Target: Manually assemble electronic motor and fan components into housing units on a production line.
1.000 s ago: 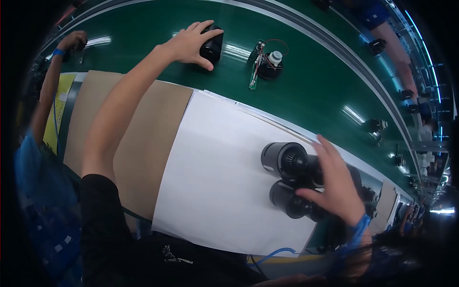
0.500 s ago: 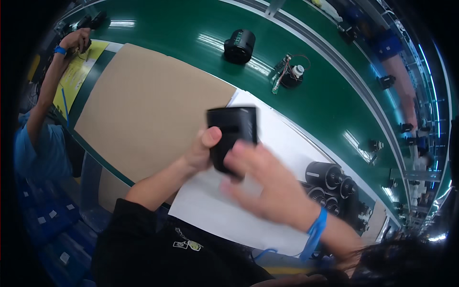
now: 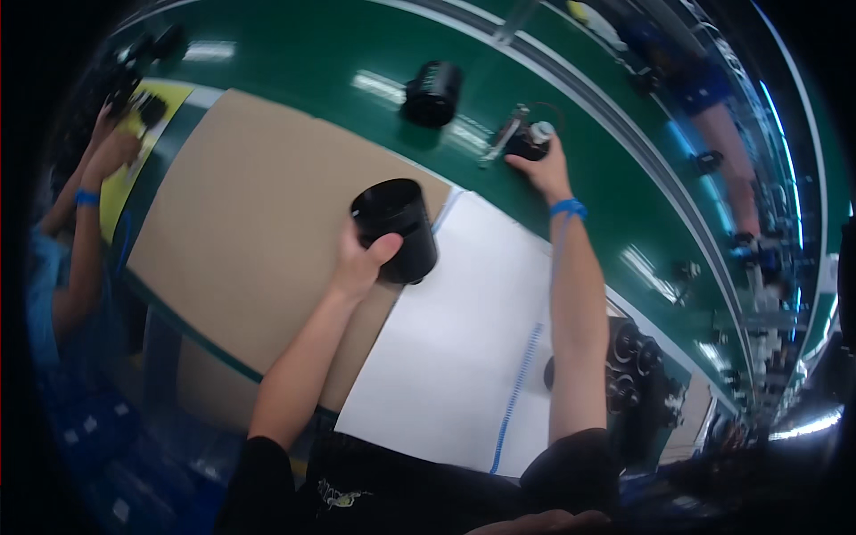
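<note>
Black cylindrical housing (image 3: 396, 228) was clasped in the left hand (image 3: 361, 264), fingers wrapped round its side, open mouth tilted up and away from the person. It hung just over the seam where the brown cardboard sheet (image 3: 241, 223) met the white sheet (image 3: 464, 357). The right hand (image 3: 540, 165) reached beyond the white sheet onto the green belt (image 3: 339, 62), fingers resting on a small white-capped part (image 3: 532, 139); whether they had closed could not be told. A second black cylinder (image 3: 432, 92) lay on the belt beyond the cardboard, apart from both hands.
</note>
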`<state>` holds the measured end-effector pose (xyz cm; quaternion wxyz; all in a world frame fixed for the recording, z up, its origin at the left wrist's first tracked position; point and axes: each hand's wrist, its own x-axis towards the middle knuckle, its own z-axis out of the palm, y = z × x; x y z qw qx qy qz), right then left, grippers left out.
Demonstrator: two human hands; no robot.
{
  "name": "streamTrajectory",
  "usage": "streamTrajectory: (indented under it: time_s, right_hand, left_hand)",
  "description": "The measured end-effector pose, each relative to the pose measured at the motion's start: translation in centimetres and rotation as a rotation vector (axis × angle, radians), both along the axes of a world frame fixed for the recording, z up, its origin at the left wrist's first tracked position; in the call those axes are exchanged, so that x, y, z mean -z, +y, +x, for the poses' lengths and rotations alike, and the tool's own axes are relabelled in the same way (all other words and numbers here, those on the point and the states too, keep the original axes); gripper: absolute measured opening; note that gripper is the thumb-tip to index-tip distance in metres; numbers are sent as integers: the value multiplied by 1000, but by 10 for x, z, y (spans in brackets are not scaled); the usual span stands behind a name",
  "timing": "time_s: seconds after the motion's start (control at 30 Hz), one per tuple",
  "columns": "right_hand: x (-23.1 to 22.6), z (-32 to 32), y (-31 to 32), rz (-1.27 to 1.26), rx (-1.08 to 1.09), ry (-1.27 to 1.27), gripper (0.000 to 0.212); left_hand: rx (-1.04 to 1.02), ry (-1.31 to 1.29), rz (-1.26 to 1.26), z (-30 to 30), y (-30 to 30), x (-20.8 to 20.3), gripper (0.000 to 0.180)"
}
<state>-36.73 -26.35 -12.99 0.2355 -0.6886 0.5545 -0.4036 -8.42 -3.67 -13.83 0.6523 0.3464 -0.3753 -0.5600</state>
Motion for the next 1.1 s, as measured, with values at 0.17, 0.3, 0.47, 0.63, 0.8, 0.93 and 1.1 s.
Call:
streamTrajectory:
  time_s: [0.17, 0.3, 0.47, 0.63, 0.8, 0.93, 1.1]
  right_hand:
    - [-47, 23, 55, -134, -18, 84, 88]
    - [-122, 28, 158, -211, -202, 90, 83]
    - [-124, 0, 271, 68, -136, 51, 79]
    - [-46, -11, 331, 244, 23, 125, 77]
    - [-27, -15, 355, 55, 92, 266, 71]
    - [-63, 1, 403, -294, 144, 654, 61]
    - [-82, 97, 422, 224, -202, 460, 40]
  left_hand:
    - [-216, -1, -62, 19, -14, 23, 64]
    - [-330, 131, -122, 24, -16, 1, 63]
    - [-375, -212, -107, 13, -3, -20, 80]
    - [-266, -656, -368, 7, 65, -35, 112]
    - [-286, -800, -574, 27, 95, -30, 106]
    - [-186, -849, -546, 37, 115, -26, 105]
    - [-192, -710, -625, 33, 125, -18, 105]
